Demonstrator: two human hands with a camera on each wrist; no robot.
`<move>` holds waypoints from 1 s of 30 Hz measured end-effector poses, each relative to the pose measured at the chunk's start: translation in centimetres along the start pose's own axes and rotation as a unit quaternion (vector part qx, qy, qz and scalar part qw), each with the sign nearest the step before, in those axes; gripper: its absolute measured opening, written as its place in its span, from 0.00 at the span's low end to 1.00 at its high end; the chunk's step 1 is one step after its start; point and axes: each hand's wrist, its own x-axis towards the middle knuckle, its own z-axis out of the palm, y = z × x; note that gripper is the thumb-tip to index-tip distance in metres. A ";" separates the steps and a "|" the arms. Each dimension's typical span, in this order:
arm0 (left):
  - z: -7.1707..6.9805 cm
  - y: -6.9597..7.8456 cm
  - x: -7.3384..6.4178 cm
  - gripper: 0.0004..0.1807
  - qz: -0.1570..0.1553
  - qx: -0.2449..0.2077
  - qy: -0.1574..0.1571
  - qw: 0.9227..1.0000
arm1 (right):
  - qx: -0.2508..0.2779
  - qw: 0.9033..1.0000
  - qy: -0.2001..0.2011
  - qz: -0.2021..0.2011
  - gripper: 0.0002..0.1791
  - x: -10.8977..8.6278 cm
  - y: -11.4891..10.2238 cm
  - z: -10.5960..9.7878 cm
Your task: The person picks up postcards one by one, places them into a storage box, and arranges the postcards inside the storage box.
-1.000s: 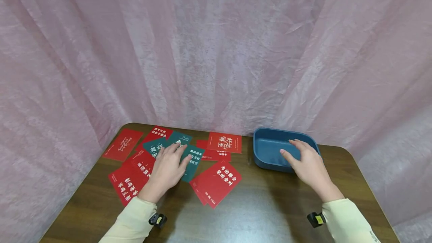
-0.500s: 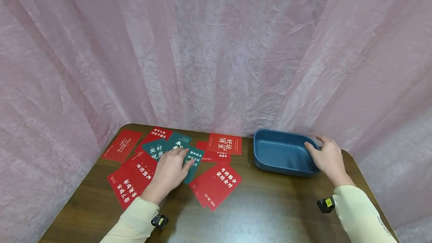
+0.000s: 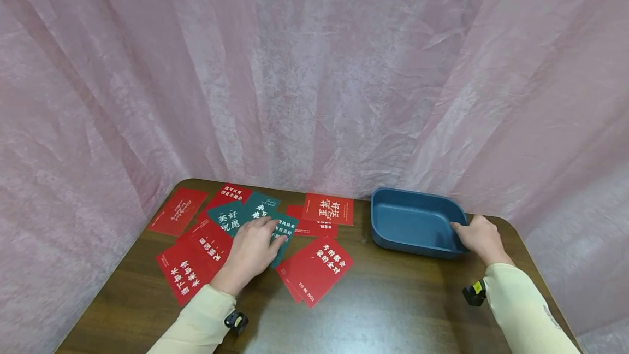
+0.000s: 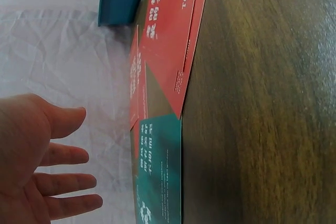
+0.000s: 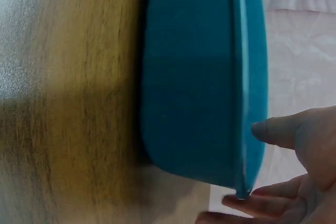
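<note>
My left hand (image 3: 252, 250) hovers palm down over the green cards, fingers loosely spread and holding nothing. Beneath it in the head view lies a green card (image 3: 286, 229) with white writing, partly hidden by the hand; another green card (image 3: 228, 217) shows to its left. In the left wrist view, the fingers (image 4: 65, 183) stand apart from the green card (image 4: 163, 166). At the right, my right hand (image 3: 483, 238) grips the right end of a blue plastic tray (image 3: 417, 246), thumb inside the rim and fingers outside. The tray (image 5: 189, 77) sits on the table.
Several red cards lie around the green ones: one far left (image 3: 179, 212), a stack (image 3: 316, 266) in front, and a pair (image 3: 328, 209) at the back. The wooden table (image 3: 383, 310) ends at a pink curtain (image 3: 304, 81) behind.
My right hand has moved from above the tray out to its right end and come down onto the rim. The left hand has stayed over the green cards, shifting slightly.
</note>
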 end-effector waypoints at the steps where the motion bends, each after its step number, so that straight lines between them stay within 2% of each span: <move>1: 0.0 0.0 0.0 0.32 -0.001 0.001 -0.001 1.000 | 0.000 1.000 -0.003 -0.001 0.44 0.0 0.1 0.0; 5: 0.3 0.0 0.1 0.31 -0.002 0.006 -0.005 1.000 | 0.006 1.000 -0.007 -0.012 0.35 0.2 0.6 0.2; 12: 0.5 0.0 0.4 0.31 0.008 0.007 -0.007 1.000 | 0.014 1.000 0.003 -0.016 0.26 0.3 1.2 0.4; 20: -0.1 -0.3 2.3 0.30 0.026 0.009 -0.007 1.000 | 0.021 0.999 0.011 -0.024 0.23 0.1 1.1 0.3; 26: -1.0 -0.9 4.8 0.27 0.035 0.001 -0.054 0.998 | 0.017 1.000 0.010 -0.014 0.20 -0.1 0.8 0.1; 30: -0.9 -1.2 6.3 0.30 0.036 -0.007 -0.119 0.992 | 0.014 1.000 0.005 -0.011 0.22 -0.2 0.8 0.2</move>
